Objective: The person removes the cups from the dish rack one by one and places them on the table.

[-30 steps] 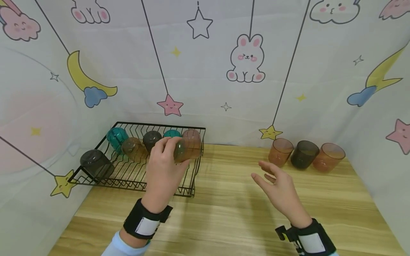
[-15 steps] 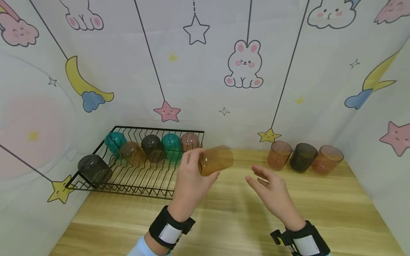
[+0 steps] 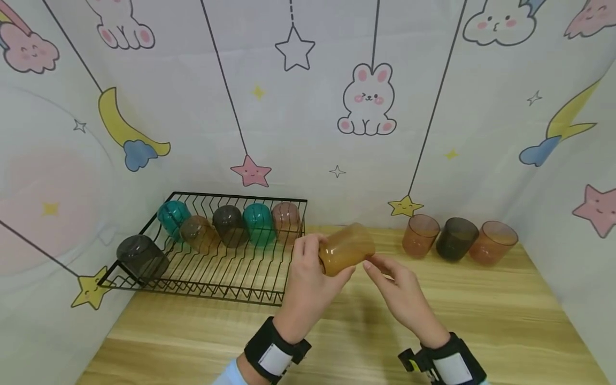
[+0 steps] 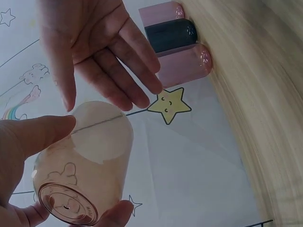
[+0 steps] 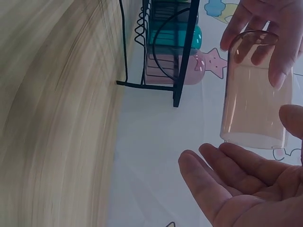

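Note:
My left hand (image 3: 308, 286) grips a clear amber cup (image 3: 347, 250) near its base and holds it tilted above the table, right of the black wire rack. In the left wrist view, the thumb and fingers lie around the base end of the cup (image 4: 90, 151). Close to the cup's rim is my right hand (image 3: 406, 299). In the right wrist view, the fingers of this hand (image 5: 251, 189) are extended just beyond the rim, with the thumb near the cup's side; whether they touch it I cannot tell.
The black wire rack (image 3: 212, 291) at left bears several tinted cups, among them a teal cup (image 3: 260, 223) and a grey cup (image 3: 141, 258). On the wooden table (image 3: 356, 342), two orange-pink cups (image 3: 420, 236) flank a dark cup (image 3: 457, 239) at back right. A printed cloth (image 3: 308, 117) stands behind.
My left hand has lifted the amber cup from the rack's right side and carried it rightward to my right hand. My right hand has shifted slightly left and lower, toward the cup's rim.

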{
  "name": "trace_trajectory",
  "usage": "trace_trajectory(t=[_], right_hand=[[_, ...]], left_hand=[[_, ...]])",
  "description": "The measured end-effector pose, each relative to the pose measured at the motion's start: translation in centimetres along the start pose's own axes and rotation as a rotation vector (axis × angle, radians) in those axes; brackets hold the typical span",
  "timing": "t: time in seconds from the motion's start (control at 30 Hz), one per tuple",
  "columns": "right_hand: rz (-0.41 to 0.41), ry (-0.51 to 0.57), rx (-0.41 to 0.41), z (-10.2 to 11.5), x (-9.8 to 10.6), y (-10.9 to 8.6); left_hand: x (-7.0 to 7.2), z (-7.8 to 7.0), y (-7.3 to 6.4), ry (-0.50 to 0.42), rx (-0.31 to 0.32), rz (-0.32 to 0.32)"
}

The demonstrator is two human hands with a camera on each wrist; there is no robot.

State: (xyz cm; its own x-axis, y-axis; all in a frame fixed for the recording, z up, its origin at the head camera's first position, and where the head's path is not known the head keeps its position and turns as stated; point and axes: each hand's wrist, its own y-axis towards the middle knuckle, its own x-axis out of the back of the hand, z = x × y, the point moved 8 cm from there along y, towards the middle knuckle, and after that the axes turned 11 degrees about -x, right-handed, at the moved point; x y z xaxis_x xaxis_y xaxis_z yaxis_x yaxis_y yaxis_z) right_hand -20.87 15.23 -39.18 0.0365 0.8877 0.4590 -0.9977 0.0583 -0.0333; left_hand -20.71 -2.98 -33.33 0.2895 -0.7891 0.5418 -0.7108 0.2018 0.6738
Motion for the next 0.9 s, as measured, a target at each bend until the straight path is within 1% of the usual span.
trace_trajectory(t=[0.17, 0.33, 0.57, 0.77, 0.9], right_hand=[[-0.009, -0.011, -0.007, 0.0, -0.1, 0.2], [0.002, -0.008, -0.014, 0.0, -0.3, 0.4], [0.033, 0.034, -0.03, 0.1, -0.7, 0.5], [0.014, 0.039, -0.014, 0.5, -0.5, 0.6], [0.015, 0.075, 0.006, 0.8, -0.4, 0.7]], left_hand=[[-0.4, 0.0, -0.2, -0.003, -0.006, -0.001], [-0.5, 0.0, -0.3, 0.005, -0.013, -0.01], [-0.8, 0.0, -0.5, 0.028, -0.009, -0.002], [-1.1, 0.1, -0.8, 0.051, -0.016, 0.015], [-1.3, 0.1, -0.8, 0.052, -0.016, 0.021]])
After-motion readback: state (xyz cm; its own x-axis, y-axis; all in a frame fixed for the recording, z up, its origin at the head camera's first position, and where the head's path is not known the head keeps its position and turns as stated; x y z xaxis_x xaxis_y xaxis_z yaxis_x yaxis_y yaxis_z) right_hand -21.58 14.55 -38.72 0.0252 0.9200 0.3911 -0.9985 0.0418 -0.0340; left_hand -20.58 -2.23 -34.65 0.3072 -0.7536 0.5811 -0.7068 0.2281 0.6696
